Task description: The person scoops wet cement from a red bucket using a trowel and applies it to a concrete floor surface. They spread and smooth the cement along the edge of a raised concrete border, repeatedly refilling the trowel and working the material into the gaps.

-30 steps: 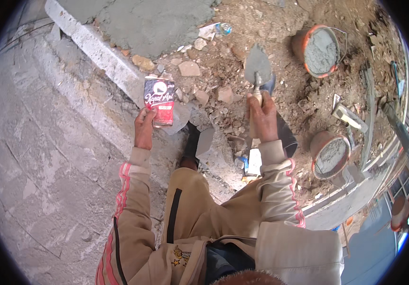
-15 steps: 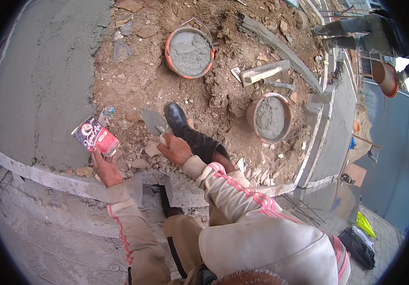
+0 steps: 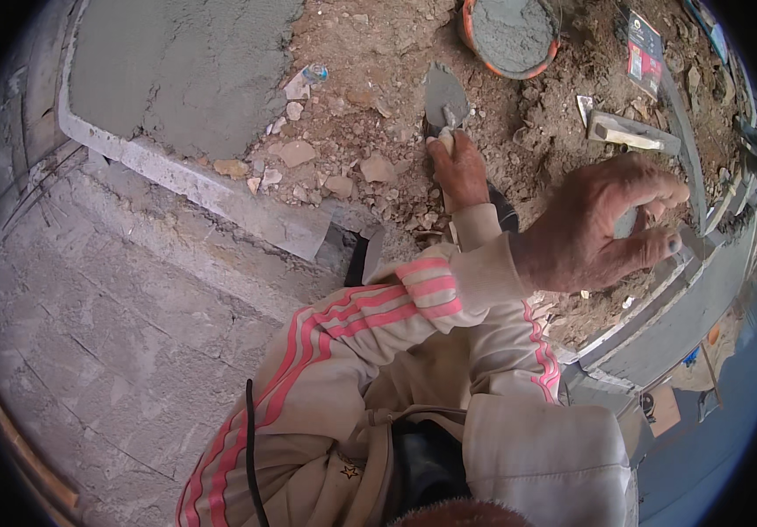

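Observation:
My right hand (image 3: 460, 172) grips the handle of a pointing-down-free trowel, a masonry trowel (image 3: 445, 93) whose grey, mortar-smeared blade rests over the rubble ahead. Across my body to the right reaches my left hand (image 3: 602, 224), large in view, its curved fingers and thumb apart with nothing between them. A red and black packet (image 3: 645, 54) is at the far right, well away from that hand, near a long grey strip. Whether the packet is in the air or on the ground I cannot tell. My right forearm is partly hidden behind the left.
Wet grey concrete (image 3: 185, 70) fills the far left, edged by a pale kerb (image 3: 212, 198). A bucket of mortar (image 3: 512, 39) stands at the far right of centre. A wooden float (image 3: 633, 133) and a long grey strip (image 3: 684, 140) lie on rocky soil, near a small plastic cup (image 3: 315, 74).
My left hand has swung from the left across to the right and let go of the packet, which is now far right. My right hand keeps the trowel. The view has shifted.

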`<state>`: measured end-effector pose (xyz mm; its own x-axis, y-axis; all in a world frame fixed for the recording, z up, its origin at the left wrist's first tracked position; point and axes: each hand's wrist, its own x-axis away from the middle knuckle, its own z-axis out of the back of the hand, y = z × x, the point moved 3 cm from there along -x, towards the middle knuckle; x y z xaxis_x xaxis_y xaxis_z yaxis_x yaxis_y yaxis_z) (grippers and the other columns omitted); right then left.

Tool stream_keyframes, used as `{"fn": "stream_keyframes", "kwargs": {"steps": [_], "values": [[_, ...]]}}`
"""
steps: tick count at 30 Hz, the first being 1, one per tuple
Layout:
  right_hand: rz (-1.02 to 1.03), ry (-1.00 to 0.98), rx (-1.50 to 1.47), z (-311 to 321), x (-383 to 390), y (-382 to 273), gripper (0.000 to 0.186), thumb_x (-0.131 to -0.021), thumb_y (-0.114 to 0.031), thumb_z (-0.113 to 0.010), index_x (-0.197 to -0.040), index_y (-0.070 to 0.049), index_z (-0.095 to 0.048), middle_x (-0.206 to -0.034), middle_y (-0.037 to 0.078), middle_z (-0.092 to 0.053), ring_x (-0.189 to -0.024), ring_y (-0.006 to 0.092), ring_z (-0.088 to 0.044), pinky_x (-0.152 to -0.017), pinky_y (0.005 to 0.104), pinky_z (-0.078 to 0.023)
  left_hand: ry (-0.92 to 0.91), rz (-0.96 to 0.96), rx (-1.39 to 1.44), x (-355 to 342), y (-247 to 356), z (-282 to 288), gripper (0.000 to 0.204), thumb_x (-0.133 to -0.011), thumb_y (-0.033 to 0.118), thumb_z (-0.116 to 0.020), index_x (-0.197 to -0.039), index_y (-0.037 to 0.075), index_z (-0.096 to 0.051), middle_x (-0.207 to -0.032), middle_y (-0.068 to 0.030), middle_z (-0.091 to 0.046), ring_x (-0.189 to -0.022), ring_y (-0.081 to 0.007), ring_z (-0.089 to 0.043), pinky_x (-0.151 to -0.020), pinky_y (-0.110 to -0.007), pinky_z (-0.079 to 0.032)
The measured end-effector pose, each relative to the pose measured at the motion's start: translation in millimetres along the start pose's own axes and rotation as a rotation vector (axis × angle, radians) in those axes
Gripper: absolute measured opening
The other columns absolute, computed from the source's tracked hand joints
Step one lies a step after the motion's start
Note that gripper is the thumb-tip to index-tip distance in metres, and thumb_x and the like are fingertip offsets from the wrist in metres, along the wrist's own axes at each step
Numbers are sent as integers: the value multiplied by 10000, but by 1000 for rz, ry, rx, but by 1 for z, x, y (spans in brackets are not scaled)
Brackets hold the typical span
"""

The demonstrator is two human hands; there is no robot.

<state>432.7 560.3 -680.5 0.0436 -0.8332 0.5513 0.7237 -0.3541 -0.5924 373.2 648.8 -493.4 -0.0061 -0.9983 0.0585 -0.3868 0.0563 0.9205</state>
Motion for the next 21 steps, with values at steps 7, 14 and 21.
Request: {"fn": "stream_keyframes", "kwargs": {"steps": [7,14,21], "values": [[-110,-2,-473,9,5,-55,311,-942,-273,-647,-1015,23,-584,-815,69,-613,-631,140,-587,-540,304,-479,751,523,133,190,-106,146,253,-999,258,-542,-1139,68,-631,-1029,-71,-653,-911,-177,-644,-838,-323,-502],[-72,-129,-417,-23,24,-46,269,-944,-282,-664,-935,-33,-563,-706,19,-552,-568,99,-541,-503,259,-447,1102,787,200,288,-363,236,752,-826,224,-779,-1442,-6,-413,-1290,-137,-591,-1120,-258,-591,-941,-366,-474],[-131,-230,-408,-50,43,-38,249,-960,-299,-659,-923,-77,-551,-736,0,-544,-569,85,-534,-501,236,-440,1384,711,84,290,-426,255,761,-770,214,-848,-1394,21,-455,-1269,-100,-605,-1082,-245,-598,-836,-367,-494]]}}
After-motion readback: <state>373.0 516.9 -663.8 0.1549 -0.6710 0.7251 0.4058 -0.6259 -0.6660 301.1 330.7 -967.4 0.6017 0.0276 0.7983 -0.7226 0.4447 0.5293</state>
